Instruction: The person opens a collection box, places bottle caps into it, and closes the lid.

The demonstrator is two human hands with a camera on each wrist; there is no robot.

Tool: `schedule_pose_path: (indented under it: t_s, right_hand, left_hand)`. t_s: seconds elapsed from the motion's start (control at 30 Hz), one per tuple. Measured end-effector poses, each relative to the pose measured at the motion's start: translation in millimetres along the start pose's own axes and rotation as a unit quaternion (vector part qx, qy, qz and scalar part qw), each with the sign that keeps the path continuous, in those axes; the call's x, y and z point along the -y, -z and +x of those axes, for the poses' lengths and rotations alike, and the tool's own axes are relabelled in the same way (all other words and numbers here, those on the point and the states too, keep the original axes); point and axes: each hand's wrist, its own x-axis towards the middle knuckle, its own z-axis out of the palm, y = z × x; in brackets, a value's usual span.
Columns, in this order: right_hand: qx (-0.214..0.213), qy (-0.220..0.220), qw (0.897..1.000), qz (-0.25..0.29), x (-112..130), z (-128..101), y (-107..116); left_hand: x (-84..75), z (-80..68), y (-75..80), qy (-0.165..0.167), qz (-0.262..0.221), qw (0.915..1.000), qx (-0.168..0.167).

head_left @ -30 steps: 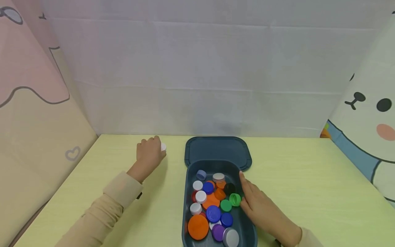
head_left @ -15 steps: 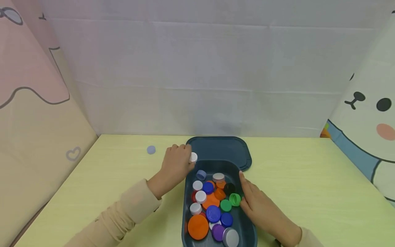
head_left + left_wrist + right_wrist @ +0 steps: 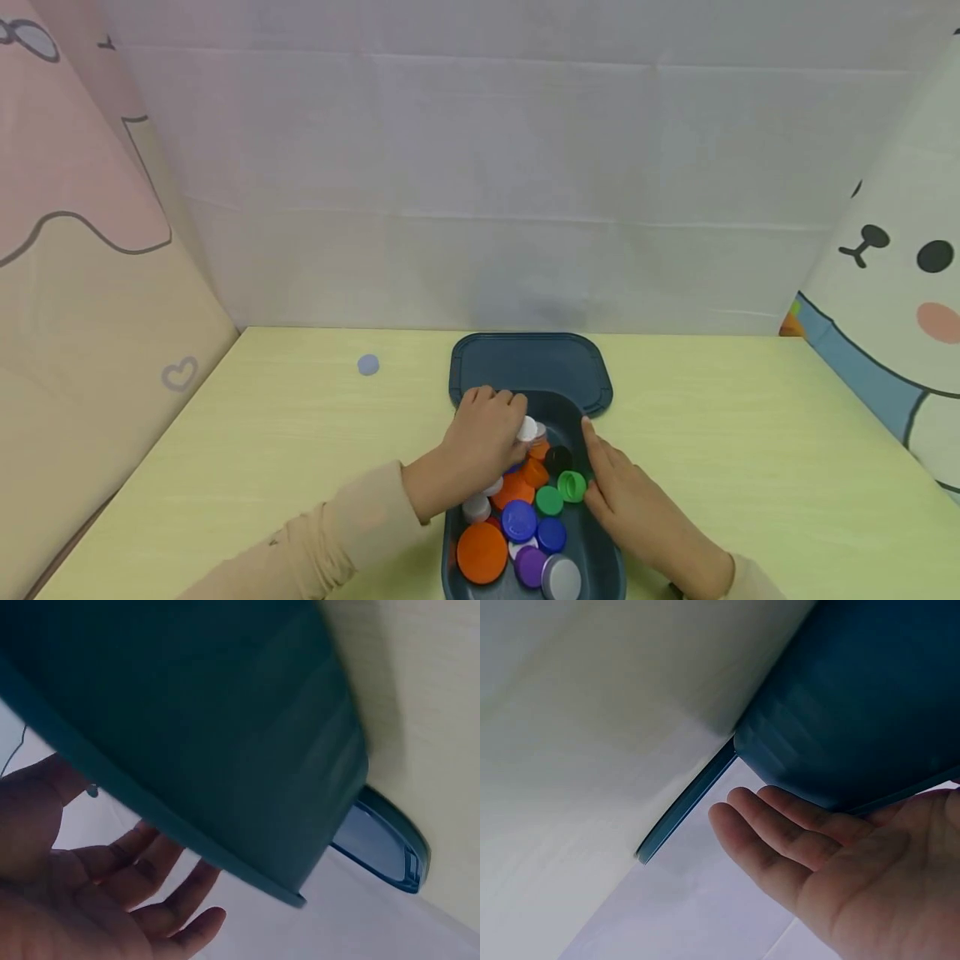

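In the head view my left hand [image 3: 483, 437] is over the back left part of a dark blue box [image 3: 555, 408]. Between thumb and fingers it pinches a white bottle cap [image 3: 527, 429]. Inside the box lie several loose bottle caps, among them a large orange cap [image 3: 482, 552], a purple cap [image 3: 530, 566] and a green cap [image 3: 549, 500]. My left hand covers some of them. Along the box's right rim rests my right hand [image 3: 637, 504], fingers fairly straight. In the right wrist view, its fingers [image 3: 780, 832] lie by the outer wall.
Behind the box, a matching dark blue lid [image 3: 531, 367] lies flat on the pale yellow table [image 3: 750, 450]. A pale blue cap [image 3: 367, 364] sits alone at the back left. White cloth [image 3: 525, 167] hangs along the table's far edge.
With the white bottle cap, my left hand has moved right and nearer, from the table's back left to over the box. This uncovered the pale blue cap. My right hand stays still.
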Motion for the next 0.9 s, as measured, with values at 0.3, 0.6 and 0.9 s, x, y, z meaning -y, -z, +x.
schedule_pose_path:
  t_s: [0.3,0.6,0.9]
  right_hand:
    - [-0.005,0.005,1.000,0.000,-1,-1,-1]
    - [-0.008,0.007,1.000,-0.003,-1,-1,-2]
    - [-0.003,0.006,1.000,0.000,0,-1,-1]
  left_hand:
    - [-12.1,0.3,-10.6,-0.053,-0.039,0.9963,0.056]
    - [-18.8,-0.1,-15.9,-0.081,-0.042,0.9925,0.082]
    - [-19.7,-1.2,-15.8,-0.092,-0.039,0.9926,0.069]
